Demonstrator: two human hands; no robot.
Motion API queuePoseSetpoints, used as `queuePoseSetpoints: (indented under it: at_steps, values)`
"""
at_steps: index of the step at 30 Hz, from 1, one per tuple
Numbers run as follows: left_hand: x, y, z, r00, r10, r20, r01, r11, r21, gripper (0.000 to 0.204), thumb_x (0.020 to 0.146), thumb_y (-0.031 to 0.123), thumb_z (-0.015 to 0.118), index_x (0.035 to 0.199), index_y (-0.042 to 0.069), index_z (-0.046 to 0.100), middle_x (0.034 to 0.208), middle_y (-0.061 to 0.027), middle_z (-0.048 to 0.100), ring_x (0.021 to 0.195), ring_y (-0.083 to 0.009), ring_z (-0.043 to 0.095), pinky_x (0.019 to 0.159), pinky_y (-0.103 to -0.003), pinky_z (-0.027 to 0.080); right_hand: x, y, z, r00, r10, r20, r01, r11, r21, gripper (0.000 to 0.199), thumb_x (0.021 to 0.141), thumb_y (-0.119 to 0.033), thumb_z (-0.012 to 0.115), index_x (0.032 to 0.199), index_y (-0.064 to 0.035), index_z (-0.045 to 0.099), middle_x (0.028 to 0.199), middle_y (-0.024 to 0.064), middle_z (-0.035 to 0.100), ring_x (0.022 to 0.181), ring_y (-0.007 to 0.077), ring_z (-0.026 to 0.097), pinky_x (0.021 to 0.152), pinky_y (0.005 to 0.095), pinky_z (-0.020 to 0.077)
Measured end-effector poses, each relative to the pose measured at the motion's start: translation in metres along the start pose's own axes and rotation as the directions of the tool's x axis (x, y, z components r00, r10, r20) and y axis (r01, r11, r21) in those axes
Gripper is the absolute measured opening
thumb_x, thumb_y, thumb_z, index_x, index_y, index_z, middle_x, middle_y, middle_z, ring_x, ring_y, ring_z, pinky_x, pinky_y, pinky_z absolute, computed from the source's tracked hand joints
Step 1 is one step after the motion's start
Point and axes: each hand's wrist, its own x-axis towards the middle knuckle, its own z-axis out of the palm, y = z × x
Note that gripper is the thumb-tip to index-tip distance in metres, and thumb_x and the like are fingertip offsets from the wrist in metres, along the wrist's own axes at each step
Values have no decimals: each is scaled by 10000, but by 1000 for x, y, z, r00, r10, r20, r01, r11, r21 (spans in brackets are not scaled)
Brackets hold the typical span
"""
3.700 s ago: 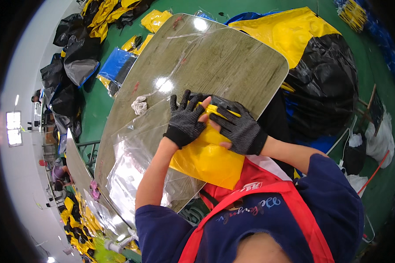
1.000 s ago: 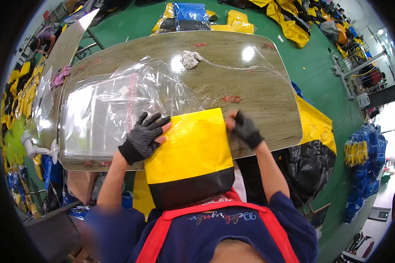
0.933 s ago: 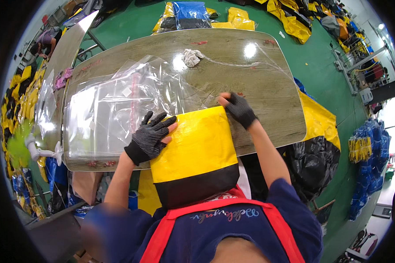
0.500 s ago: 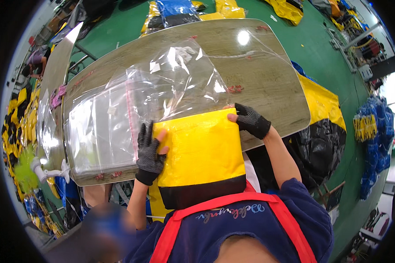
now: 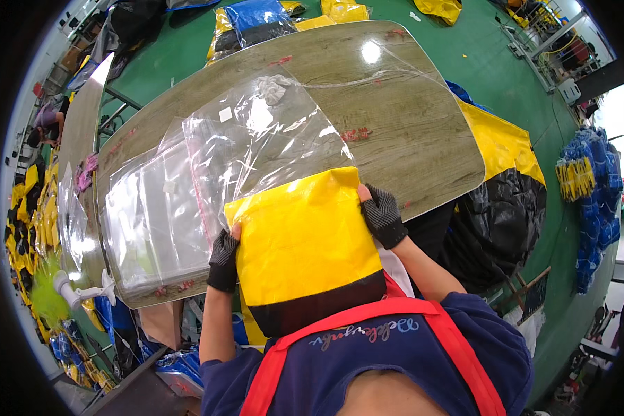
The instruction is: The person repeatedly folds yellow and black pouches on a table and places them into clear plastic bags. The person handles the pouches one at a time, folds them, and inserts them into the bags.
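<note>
The folded yellow and black piece (image 5: 305, 249) sits in front of my chest, its upper yellow edge lying over the near edge of the worktop (image 5: 409, 139) and its black band hanging toward my apron. Its top edge meets the mouth of the clear plastic bag (image 5: 256, 152), which is lifted and billowing above the wood.

What worries me is that bag: the film is slack and crumpled, so I judge the corners of the folded piece could catch on the opening and crease it, or the bundle could unfold if I let one side sag. The bag is also loose on top of a stack of other clear bags (image 5: 152, 222), so it could slide away from me.

My left hand (image 5: 223, 260), gloved in black, is clenched on the left edge of the piece, fingers curled down its side, forearm rising almost straight from below. My right hand (image 5: 383, 216) pinches the upper right corner, wrist bent inward, elbow out to my right.
</note>
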Motion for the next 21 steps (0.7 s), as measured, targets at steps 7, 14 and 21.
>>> queuePoseSetpoints:
  at_steps: [7,14,21]
  values:
    - [-45,-5,18,986,118,121,-132,984,117,725,770,161,762,1372,19,384,1268,-109,546,1148,-219,538,976,-352,430,-64,-30,-27,978,-44,204,54,998,-43,637,823,-356,684,1313,-17,458,1046,164,672,976,255,661,852,332,505]
    - [-19,-28,33,999,5,-47,10,945,327,450,866,259,685,1198,-23,571,1073,-95,650,937,-158,603,838,-274,475,-36,28,-35,993,102,-56,-109,985,-134,365,893,-312,619,1068,7,628,805,106,673,755,175,655,700,296,509]
    - [-13,-24,16,1000,-20,19,17,991,131,539,932,348,575,1323,1,443,1217,-89,566,1034,-147,550,889,-278,455,-23,27,-23,971,-175,-164,123,951,-285,243,927,-235,547,879,-12,630,682,166,624,607,285,622,565,350,481]
